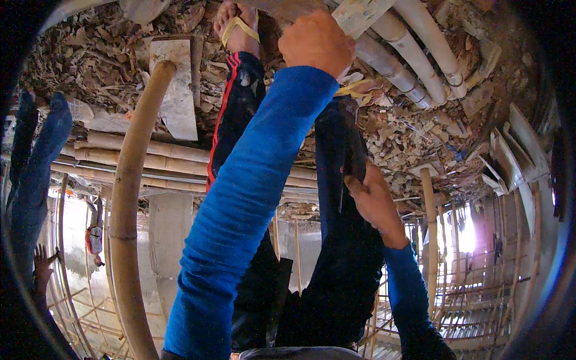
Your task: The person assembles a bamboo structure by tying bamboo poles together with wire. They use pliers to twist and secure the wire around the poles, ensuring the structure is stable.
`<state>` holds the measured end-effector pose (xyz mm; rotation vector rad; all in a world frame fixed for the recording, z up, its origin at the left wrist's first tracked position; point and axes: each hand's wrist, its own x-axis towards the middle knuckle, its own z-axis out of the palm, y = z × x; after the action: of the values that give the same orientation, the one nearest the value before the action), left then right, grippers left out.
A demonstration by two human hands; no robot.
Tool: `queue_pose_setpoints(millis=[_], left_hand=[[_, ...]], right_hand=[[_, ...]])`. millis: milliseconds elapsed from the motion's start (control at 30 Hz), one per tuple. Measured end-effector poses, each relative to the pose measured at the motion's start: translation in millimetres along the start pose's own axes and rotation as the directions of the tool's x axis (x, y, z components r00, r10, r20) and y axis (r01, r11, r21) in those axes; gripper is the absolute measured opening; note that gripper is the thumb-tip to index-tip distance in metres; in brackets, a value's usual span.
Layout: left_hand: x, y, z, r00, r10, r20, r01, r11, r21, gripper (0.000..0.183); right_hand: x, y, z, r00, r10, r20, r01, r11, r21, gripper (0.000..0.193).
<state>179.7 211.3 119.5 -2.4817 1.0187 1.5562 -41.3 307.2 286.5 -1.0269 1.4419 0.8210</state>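
Observation:
My left hand [318,42] is closed in a fist at the top middle, beside the end of a pale wooden board [363,15]. What its fingers hold is hidden from above by the back of the hand. Lower and to the right, my right hand [378,204] is closed round a long dark tool [354,141] that lies along my right trouser leg; its exact kind is not clear. A sandalled foot [237,30] of mine stands left of the left hand.
Thick bamboo poles [414,54] lie at the upper right, and more poles [150,161] lie across the left. An upright bamboo post [129,198] stands close by, near a flat board [180,102]. Dry leaves [408,138] litter the ground. Another person's hand [44,264] shows at the far left.

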Motion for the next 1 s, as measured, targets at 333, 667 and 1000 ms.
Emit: queue_pose_setpoints(millis=[333, 667, 1000], left_hand=[[-16, -19, 45, 0.979, -0.086, -0.185, 0.018, 0.940, -0.341, 0.039], [-59, -52, 85, 0.992, -0.076, -0.097, -0.047, 0.492, -0.869, 0.031], [-95, -11, 86, 0.985, -0.128, 0.115, 0.138, 0.184, -0.973, 0.045]], right_hand=[[-28, -43, -36, 0.980, 0.044, 0.194, -0.054, 0.998, 0.044, 0.058], [37, -51, -34, 0.992, -0.114, -0.051, 0.105, 0.981, -0.161, 0.029], [68, -112, -67, 0.996, 0.085, 0.010, -0.082, 0.980, -0.182, 0.032]])
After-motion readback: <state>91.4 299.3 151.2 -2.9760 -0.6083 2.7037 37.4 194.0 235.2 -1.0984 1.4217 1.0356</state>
